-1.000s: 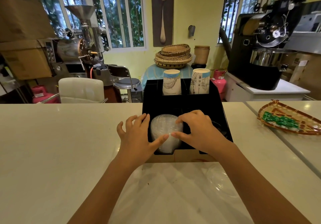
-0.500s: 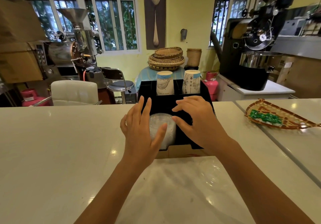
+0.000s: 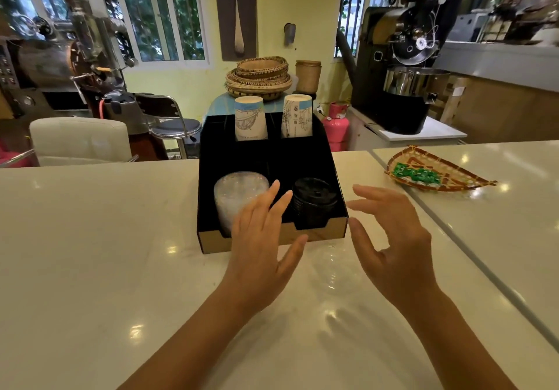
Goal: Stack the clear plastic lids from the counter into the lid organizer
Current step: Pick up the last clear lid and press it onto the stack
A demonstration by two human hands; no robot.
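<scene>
A stack of clear plastic lids (image 3: 240,199) fills the front left compartment of the black cardboard organizer (image 3: 266,159) at frame centre. A faint clear lid (image 3: 335,268) lies on the white table (image 3: 90,253) between the hands. The left hand (image 3: 263,244) hovers spread before the stack; the right hand (image 3: 393,238) is open, fingers curled, holding nothing.

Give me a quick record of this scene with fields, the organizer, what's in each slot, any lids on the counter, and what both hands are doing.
organizer: black lid organizer on the white counter
front left slot: stack of clear lids
front right slot: stack of black lids
back slots: two upside-down paper cups
lids on counter: clear lids just in front of the organizer, count unclear
left hand: open, empty, over the organizer's front edge
right hand: open, empty, right of the organizer
far right: woven tray with green packets
</scene>
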